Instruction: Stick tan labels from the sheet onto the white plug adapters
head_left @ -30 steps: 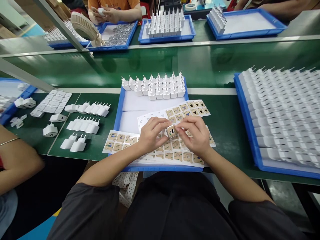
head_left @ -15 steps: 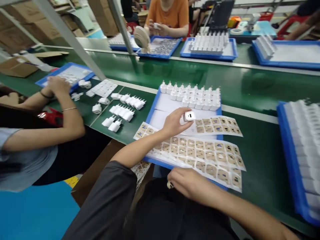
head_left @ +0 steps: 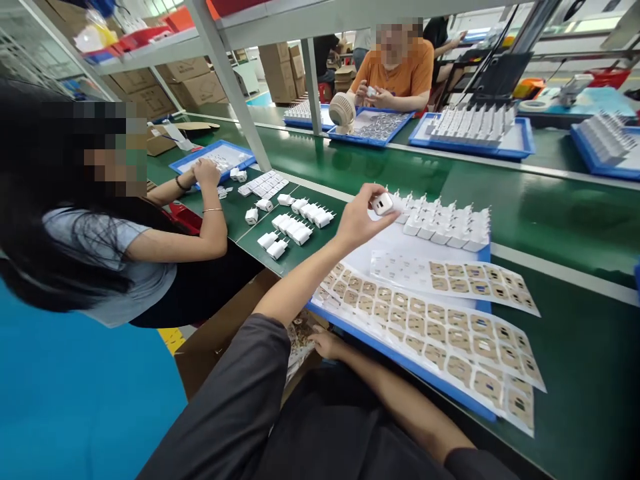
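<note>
My left hand [head_left: 361, 217] is closed on a white plug charger [head_left: 383, 204], its face with a small dark port turned towards me. It is held above the left part of a blue tray [head_left: 400, 361]. Behind it, rows of white chargers [head_left: 445, 223] stand with their pins up. Sheets of tan stickers [head_left: 440, 323] lie across the tray's near side and overhang its right edge. My right hand [head_left: 327, 345] is low, over a cardboard box [head_left: 215, 353] of tan scraps [head_left: 303, 333]. Its fingers point left, look loosely apart, and show nothing between them.
Loose white chargers [head_left: 295, 227] lie on the green table left of the tray. A co-worker [head_left: 150, 247] sits at the left by another blue tray [head_left: 245, 158]. Opposite, a person in orange [head_left: 400, 80] works behind trays and a small fan [head_left: 343, 110]. A metal post [head_left: 235, 87] rises from the table.
My right hand has moved left and down from the tray's front edge to the box, and the small tan piece at its fingers no longer shows. My left hand has lifted the charger towards the rows.
</note>
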`<state>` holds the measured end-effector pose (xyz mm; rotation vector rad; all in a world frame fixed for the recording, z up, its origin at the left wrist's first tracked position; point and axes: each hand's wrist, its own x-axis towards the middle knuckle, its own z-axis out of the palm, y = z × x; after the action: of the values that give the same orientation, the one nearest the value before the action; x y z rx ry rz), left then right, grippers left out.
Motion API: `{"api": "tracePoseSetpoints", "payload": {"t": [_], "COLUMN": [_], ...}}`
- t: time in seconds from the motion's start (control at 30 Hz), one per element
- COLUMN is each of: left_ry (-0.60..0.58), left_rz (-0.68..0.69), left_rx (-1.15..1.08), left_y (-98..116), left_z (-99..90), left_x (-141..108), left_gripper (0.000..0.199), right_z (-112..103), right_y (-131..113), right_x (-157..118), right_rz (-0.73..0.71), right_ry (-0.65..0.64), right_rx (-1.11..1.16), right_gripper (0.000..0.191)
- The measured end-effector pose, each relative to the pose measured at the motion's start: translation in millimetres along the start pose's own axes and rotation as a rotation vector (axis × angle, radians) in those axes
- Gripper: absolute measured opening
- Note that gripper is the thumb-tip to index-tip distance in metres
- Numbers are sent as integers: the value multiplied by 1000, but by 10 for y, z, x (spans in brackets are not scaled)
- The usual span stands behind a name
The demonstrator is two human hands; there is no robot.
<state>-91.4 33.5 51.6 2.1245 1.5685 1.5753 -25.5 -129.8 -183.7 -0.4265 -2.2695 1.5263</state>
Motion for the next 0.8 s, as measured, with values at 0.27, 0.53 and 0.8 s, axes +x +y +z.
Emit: {"api": "tracePoseSetpoints", "payload": {"t": [0.27, 0.53, 0.8], "left_ry": [133, 96, 105], "left_rz": [-298, -442, -424], "left_rx": [278, 681, 816], "left_y": [-612, -1004, -1223], "left_z": [-944, -1125, -1250], "left_x": [-1165, -1847, -1775], "left_gripper": [39, 23, 37], "right_z": [-61, -2, 19], "right_y": [89, 182, 245], "right_x": [-77, -122, -112], "right_rz": [102, 51, -46], "right_ry": [-184, -175, -87], "right_rx": [-107, -81, 1], "right_gripper": [19, 18, 19]}}
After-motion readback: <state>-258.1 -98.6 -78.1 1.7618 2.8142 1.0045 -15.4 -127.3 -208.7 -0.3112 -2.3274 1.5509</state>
